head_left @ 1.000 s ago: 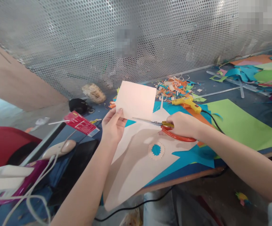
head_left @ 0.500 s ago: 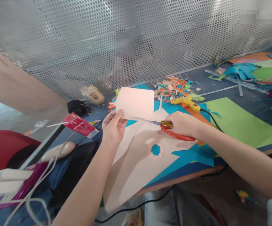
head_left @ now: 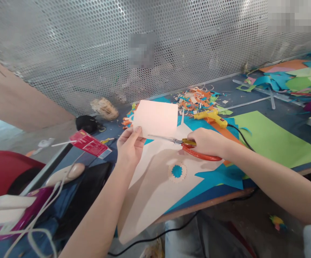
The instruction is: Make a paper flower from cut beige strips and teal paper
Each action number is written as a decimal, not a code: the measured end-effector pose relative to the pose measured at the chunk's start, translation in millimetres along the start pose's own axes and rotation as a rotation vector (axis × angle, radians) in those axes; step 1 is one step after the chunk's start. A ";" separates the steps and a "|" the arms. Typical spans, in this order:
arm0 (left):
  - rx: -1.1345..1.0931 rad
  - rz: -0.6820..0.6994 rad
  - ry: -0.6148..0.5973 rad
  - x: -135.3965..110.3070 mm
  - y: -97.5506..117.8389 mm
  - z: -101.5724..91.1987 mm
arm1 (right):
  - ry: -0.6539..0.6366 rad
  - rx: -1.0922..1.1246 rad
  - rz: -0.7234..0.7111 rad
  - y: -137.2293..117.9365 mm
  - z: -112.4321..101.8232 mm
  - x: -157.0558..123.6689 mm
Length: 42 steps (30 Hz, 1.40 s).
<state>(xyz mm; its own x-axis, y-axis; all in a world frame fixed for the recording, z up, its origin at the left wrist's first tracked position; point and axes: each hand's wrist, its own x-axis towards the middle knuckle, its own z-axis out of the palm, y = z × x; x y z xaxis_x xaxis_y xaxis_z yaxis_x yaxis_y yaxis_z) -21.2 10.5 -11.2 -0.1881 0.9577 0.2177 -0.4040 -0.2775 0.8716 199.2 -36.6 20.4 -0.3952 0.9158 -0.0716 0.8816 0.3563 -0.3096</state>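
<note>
A pale sheet of paper (head_left: 156,116) is pinched at its lower left corner by my left hand (head_left: 130,146), thumb on top. My right hand (head_left: 206,141) is closed on a pair of scissors (head_left: 198,154) with orange handles. Their blades lie along the paper's lower edge, the tip pointing toward my left thumb. Beneath both hands a larger pale sheet (head_left: 147,193) covers part of the table, over blue paper (head_left: 214,181). On that sheet rests a toothed paper ring (head_left: 177,172) with blue inside it.
A yellow glue gun (head_left: 211,117) with a black cord lies beyond my right hand, near a heap of paper scraps (head_left: 195,100). Green paper (head_left: 276,139) is at the right. Leftward are a red drink carton (head_left: 89,143), a mouse (head_left: 65,174) and white cables. A perforated metal panel (head_left: 90,53) stands behind.
The scissor tip sits slightly farther left along the paper's lower edge. Both hands keep their holds, and the camera view has shifted a little.
</note>
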 end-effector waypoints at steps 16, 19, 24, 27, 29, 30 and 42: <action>0.015 -0.015 -0.021 -3.2 0.3 2.2 | 0.002 0.009 -0.008 1.4 2.1 -0.1; 0.015 -0.021 -0.042 -4.0 -1.3 2.1 | 0.007 0.002 -0.021 1.4 2.4 0.4; 0.028 -0.020 -0.027 -3.5 -1.5 2.2 | 0.001 0.007 -0.015 0.0 1.1 0.4; 0.018 -0.025 -0.032 -3.2 -0.4 2.5 | -0.009 0.005 -0.013 -1.0 0.1 0.1; 0.007 -0.027 -0.043 -3.4 0.1 2.8 | -0.011 -0.002 -0.011 -1.6 -0.3 -0.2; 0.003 -0.028 -0.048 -3.6 0.2 3.0 | -0.007 -0.004 -0.011 -1.8 -0.5 -0.3; 0.020 -0.025 -0.057 -6.2 -2.7 4.3 | -0.020 -0.010 -0.006 -1.4 0.2 -0.6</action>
<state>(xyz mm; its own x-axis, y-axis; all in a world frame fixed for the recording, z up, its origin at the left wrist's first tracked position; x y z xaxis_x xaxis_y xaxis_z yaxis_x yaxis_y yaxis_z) -15.1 5.6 -13.0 -0.1268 0.9672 0.2202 -0.3895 -0.2528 0.8857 198.1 -37.7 20.7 -0.4054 0.9098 -0.0887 0.8817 0.3636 -0.3008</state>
